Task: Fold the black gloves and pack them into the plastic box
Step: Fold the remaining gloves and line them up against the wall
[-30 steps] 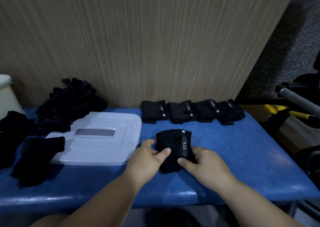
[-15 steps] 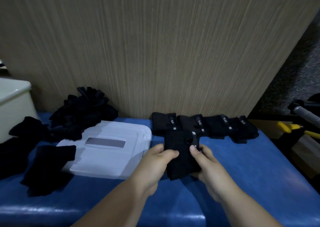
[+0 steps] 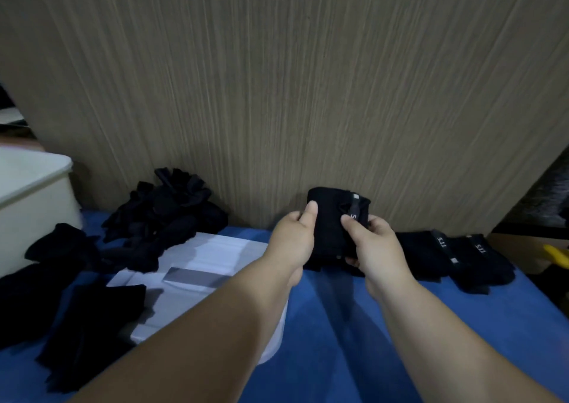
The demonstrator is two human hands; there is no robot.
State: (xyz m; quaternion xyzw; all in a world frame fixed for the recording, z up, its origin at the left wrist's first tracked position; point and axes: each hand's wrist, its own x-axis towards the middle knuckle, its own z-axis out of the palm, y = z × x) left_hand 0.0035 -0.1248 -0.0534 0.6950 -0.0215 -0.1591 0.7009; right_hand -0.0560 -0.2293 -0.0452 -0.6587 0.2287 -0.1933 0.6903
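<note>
**Folded black glove [image 3: 331,227] gripped in both hands**

Head view: the glove bundle is held up off the blue table [image 3: 462,325], in front of the wood-grain wall, just left of the row of folded gloves [image 3: 455,257]. L hand [image 3: 292,242] pinches its left edge, thumb on front. R hand [image 3: 378,248] pinches the right side by the logo strap. Looks light, soft, springy; prob. unfolds if let go, so grip across the fold w/ thumb on strap. Plastic box [image 3: 30,205] sits far left, its lid [image 3: 215,254] flat on the table, loose gloves [image 3: 166,214] piled behind.
</note>
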